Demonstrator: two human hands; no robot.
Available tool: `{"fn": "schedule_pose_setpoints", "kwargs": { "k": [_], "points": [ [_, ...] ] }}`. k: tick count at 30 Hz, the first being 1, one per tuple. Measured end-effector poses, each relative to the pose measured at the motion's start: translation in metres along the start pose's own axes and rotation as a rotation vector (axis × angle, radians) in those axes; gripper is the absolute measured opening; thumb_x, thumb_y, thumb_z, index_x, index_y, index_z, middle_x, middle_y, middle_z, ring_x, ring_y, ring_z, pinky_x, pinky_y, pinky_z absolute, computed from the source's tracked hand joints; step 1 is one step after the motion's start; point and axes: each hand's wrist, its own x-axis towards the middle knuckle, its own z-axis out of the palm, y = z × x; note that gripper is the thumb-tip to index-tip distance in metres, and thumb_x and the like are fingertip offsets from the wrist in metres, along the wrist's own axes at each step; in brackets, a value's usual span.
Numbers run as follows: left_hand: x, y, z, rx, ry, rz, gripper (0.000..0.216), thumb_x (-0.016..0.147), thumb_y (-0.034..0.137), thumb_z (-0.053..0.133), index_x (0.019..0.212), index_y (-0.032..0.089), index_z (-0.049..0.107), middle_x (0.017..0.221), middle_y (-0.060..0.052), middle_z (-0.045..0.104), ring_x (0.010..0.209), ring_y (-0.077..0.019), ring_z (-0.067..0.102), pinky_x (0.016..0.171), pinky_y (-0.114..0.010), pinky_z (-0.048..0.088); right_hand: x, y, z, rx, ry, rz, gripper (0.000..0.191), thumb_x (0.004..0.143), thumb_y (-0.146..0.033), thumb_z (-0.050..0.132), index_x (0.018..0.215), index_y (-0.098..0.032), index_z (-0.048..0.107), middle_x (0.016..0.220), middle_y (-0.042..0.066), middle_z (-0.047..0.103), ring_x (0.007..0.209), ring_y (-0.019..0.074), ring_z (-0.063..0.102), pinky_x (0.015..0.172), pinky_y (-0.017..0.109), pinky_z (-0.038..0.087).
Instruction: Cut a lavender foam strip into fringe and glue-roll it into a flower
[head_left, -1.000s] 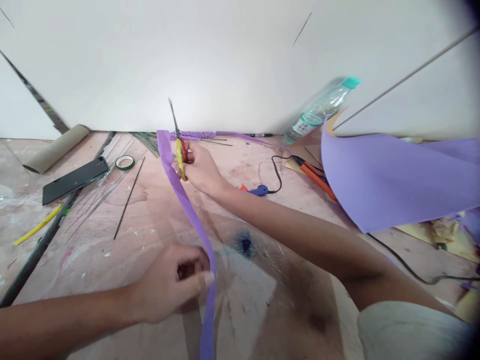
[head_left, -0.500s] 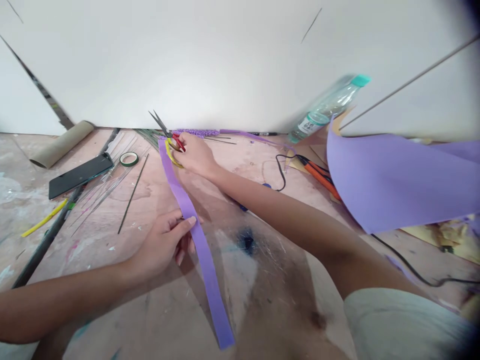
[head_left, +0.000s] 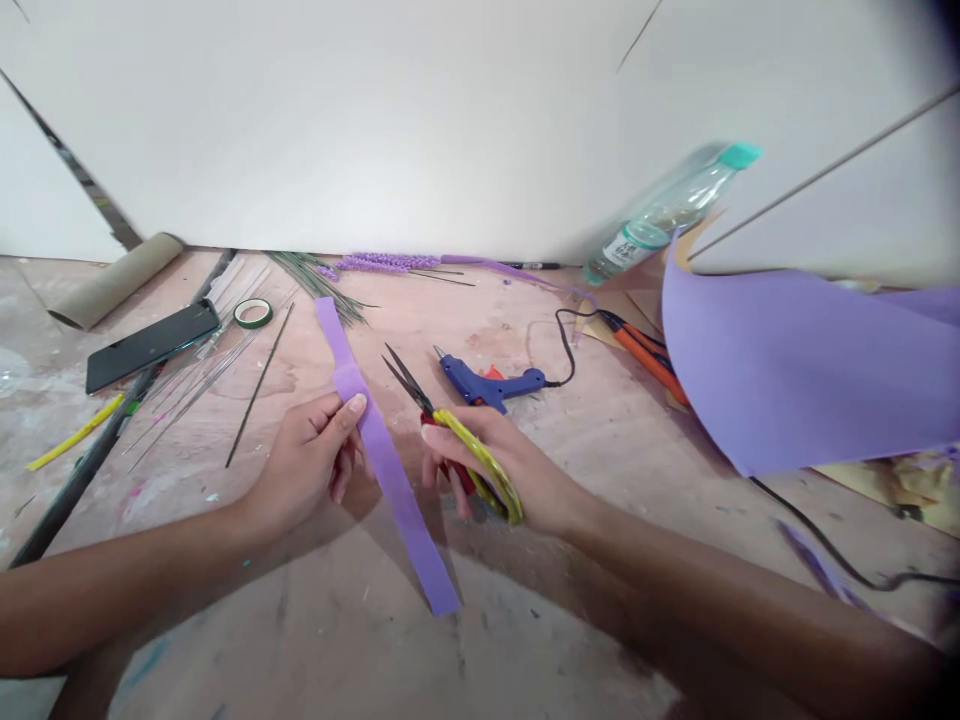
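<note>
A long purple strip (head_left: 397,490), paper or foam by its look, is pinched between the thumb and fingers of my left hand (head_left: 319,450). It slants from the upper left down to the lower right, its lower end towards me. My right hand (head_left: 502,460) grips scissors (head_left: 480,455) with yellow and red handles, just right of the strip. Their dark blades are nearly together, point up and left, and stay apart from the strip. Beyond my right hand lies a blue glue gun (head_left: 487,385) with its cord.
A large purple sheet (head_left: 810,370), orange-handled pliers (head_left: 649,360) and a plastic bottle (head_left: 660,225) are at right. Green stems (head_left: 315,280) and purple flower spikes (head_left: 390,262) lie by the wall. At left are a phone (head_left: 150,345), green tape (head_left: 253,314) and a cardboard tube (head_left: 116,280).
My right hand has come back towards me with the scissors, from the strip's far end to its right side. The glue gun is uncovered. My left hand and the strip have shifted slightly left.
</note>
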Motion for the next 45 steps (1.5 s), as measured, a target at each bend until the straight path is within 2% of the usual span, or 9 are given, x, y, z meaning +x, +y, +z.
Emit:
{"fn": "schedule_pose_setpoints", "kwargs": {
  "k": [5, 7, 10, 12, 17, 25, 34, 40, 45],
  "points": [
    [-0.001, 0.004, 0.000, 0.008, -0.042, 0.043, 0.045, 0.096, 0.055, 0.058, 0.075, 0.016, 0.055, 0.056, 0.000, 0.067, 0.028, -0.0037, 0.039, 0.030, -0.015, 0.024, -0.014, 0.011, 0.011, 0.051, -0.022, 0.024, 0.058, 0.093, -0.075, 0.047, 0.080, -0.020, 0.055, 0.067, 0.000, 0.060, 0.049, 0.0129, 0.058, 0.048, 0.025, 0.042],
    [-0.003, 0.006, 0.001, 0.008, -0.085, 0.049, 0.039, 0.094, 0.052, 0.062, 0.081, 0.015, 0.058, 0.058, 0.001, 0.067, 0.028, -0.0041, 0.040, 0.031, -0.015, 0.027, -0.017, 0.012, 0.011, 0.028, -0.011, 0.024, 0.056, 0.092, -0.075, 0.052, 0.078, -0.021, 0.053, 0.063, -0.002, 0.057, 0.049, 0.0137, 0.057, 0.047, 0.025, 0.040],
    [-0.006, 0.009, 0.001, 0.007, -0.128, 0.049, 0.036, 0.092, 0.050, 0.065, 0.087, 0.015, 0.060, 0.060, 0.001, 0.067, 0.029, -0.0047, 0.042, 0.031, -0.015, 0.030, -0.020, 0.011, 0.013, -0.081, 0.032, 0.015, 0.055, 0.090, -0.074, 0.058, 0.076, -0.022, 0.049, 0.061, -0.003, 0.053, 0.050, 0.0131, 0.051, 0.046, 0.025, 0.034],
    [-0.008, 0.010, 0.001, 0.004, -0.132, 0.049, 0.034, 0.093, 0.049, 0.064, 0.088, 0.015, 0.060, 0.061, 0.001, 0.067, 0.029, -0.0049, 0.044, 0.032, -0.015, 0.031, -0.022, 0.010, 0.015, -0.193, 0.072, -0.015, 0.057, 0.091, -0.076, 0.053, 0.073, -0.022, 0.046, 0.059, -0.002, 0.050, 0.052, 0.0134, 0.046, 0.048, 0.026, 0.031],
    [-0.011, 0.009, 0.003, -0.007, -0.123, 0.046, 0.031, 0.092, 0.047, 0.065, 0.089, 0.016, 0.060, 0.044, 0.008, 0.052, 0.029, -0.0065, 0.043, 0.033, -0.014, 0.030, -0.025, 0.013, 0.021, -0.374, 0.120, -0.089, 0.058, 0.095, -0.073, 0.045, 0.069, -0.022, 0.042, 0.063, -0.002, 0.043, 0.058, 0.0141, 0.038, 0.054, 0.029, 0.028],
    [-0.014, 0.008, 0.005, -0.027, -0.110, -0.005, 0.033, 0.091, 0.048, 0.065, 0.085, 0.017, 0.059, 0.040, 0.008, 0.051, 0.026, -0.0078, 0.044, 0.031, -0.013, 0.025, -0.027, 0.020, 0.028, -0.251, 0.127, -0.097, 0.056, 0.089, -0.073, 0.054, 0.069, -0.022, 0.041, 0.061, -0.004, 0.036, 0.056, 0.0129, 0.033, 0.052, 0.029, 0.024],
    [-0.017, 0.007, 0.009, -0.110, -0.108, -0.046, 0.035, 0.088, 0.050, 0.069, 0.089, 0.017, 0.059, 0.044, 0.007, 0.053, 0.026, -0.0078, 0.046, 0.029, -0.012, 0.026, -0.029, 0.027, 0.030, -0.272, 0.112, -0.131, 0.048, 0.093, -0.061, 0.059, 0.072, -0.021, 0.044, 0.062, -0.004, 0.040, 0.055, 0.0115, 0.035, 0.053, 0.028, 0.023],
    [-0.020, 0.000, 0.007, -0.297, -0.165, -0.089, 0.031, 0.087, 0.043, 0.077, 0.097, 0.017, 0.063, 0.051, 0.007, 0.061, 0.030, -0.0070, 0.053, 0.030, -0.009, 0.037, -0.028, 0.029, 0.032, -0.204, 0.110, -0.142, 0.049, 0.091, -0.057, 0.063, 0.068, -0.020, 0.042, 0.058, -0.006, 0.038, 0.052, 0.0094, 0.032, 0.049, 0.026, 0.023],
    [-0.020, -0.002, 0.008, -0.455, -0.219, -0.164, 0.033, 0.084, 0.040, 0.083, 0.094, 0.015, 0.065, 0.054, 0.001, 0.070, 0.034, -0.0108, 0.061, 0.033, -0.010, 0.043, -0.029, 0.030, 0.034, -0.167, 0.107, -0.164, 0.048, 0.091, -0.056, 0.064, 0.068, -0.020, 0.042, 0.057, -0.006, 0.036, 0.051, 0.0084, 0.031, 0.047, 0.024, 0.022]
  ]
}}
